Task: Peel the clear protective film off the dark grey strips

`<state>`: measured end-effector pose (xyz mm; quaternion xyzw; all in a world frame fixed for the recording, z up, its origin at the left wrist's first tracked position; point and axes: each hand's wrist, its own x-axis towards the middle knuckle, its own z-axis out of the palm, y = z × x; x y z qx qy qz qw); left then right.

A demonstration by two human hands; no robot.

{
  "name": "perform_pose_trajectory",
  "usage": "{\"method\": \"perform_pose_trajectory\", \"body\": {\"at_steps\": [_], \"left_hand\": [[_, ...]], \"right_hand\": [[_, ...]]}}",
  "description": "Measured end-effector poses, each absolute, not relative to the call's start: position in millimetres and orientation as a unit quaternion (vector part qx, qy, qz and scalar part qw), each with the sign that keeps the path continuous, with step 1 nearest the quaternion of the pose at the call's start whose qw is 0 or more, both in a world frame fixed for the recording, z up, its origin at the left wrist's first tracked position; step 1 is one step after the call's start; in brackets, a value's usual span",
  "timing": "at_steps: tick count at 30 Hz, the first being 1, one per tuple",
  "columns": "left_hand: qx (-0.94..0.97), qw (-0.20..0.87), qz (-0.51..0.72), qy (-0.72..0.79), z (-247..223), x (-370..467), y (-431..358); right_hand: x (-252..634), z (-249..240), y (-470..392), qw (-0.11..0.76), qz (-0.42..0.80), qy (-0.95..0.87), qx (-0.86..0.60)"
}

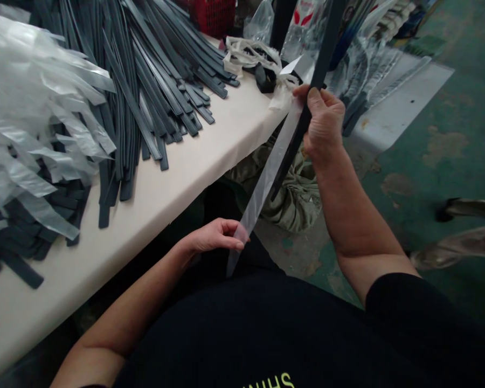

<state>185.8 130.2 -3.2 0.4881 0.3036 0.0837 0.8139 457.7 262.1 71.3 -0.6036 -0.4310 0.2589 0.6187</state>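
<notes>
OK, both hands busy out past the near edge of the table (178, 167). R hand (325, 118), out by the table's right-hand corner, is clenched round a dark strip (327, 43), thumb pressed on its flat face; one end runs up out of shot, the other slants down off the table edge. L hand (220, 235), lower and nearer the body than the table edge, has thumb + fingers pinched on a film strip (264, 172), a short tail hanging below. Film stretches up btwn the two hands, clear of the table; top end seems caught at the R fingers, tho can't tell if it overlaps the dark strip or wraps it.

Handling, my guess: film's v. light, limp, prob. slick, creases easily, so a flat pinch close to the end is best, w/ light tension. Dark strip looks smooth, fairly light, bendy lengthwise b/c the pile of dark strips (145, 81) on the table fans in soft curves; hold it across the flat, nr the end, thumb on top.

Also on the table: a heap of film (36, 102) at the left, white cloth strips (248, 54) nr the right corner, red basket (214, 16) at the far side.
</notes>
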Motion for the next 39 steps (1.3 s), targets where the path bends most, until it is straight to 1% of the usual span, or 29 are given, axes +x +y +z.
{"method": "perform_pose_trajectory", "body": {"at_steps": [4,9,15,19,22,25,28,30,34,39], "left_hand": [[0.477,0.810,0.082,0.332,-7.5,173.8,125.6],[0.407,0.794,0.172,0.417,-24.2,155.6,117.6],[0.378,0.777,0.242,0.442,-31.6,151.1,112.9],[0.350,0.754,0.310,0.461,-35.2,166.6,113.9],[0.346,0.742,0.332,0.468,-41.7,180.8,117.5],[0.349,0.736,0.335,0.474,-46.4,194.5,120.5],[0.362,0.738,0.319,0.471,-45.8,207.5,120.4],[0.384,0.742,0.294,0.464,-43.1,215.3,118.0],[0.439,0.743,0.250,0.438,-36.9,224.4,111.0],[0.446,0.737,0.238,0.448,-33.0,223.9,109.2]], "right_hand": [[472.7,66.5,265.2,0.622,0.215,-0.424,-0.622],[488.4,54.6,263.2,0.626,0.216,-0.411,-0.626],[499.4,36.0,246.3,0.604,0.266,-0.383,-0.646],[508.1,12.6,204.7,0.597,0.295,-0.320,-0.673],[496.6,-10.2,151.1,0.567,0.381,-0.295,-0.668],[464.7,-27.8,97.1,0.488,0.533,-0.298,-0.623],[428.7,-37.6,66.9,0.413,0.700,-0.286,-0.509],[411.9,-43.0,63.9,0.417,0.746,-0.265,-0.446],[398.0,-51.9,80.1,0.491,0.687,-0.263,-0.466],[397.3,-45.9,100.4,0.512,0.617,-0.335,-0.495]]}}
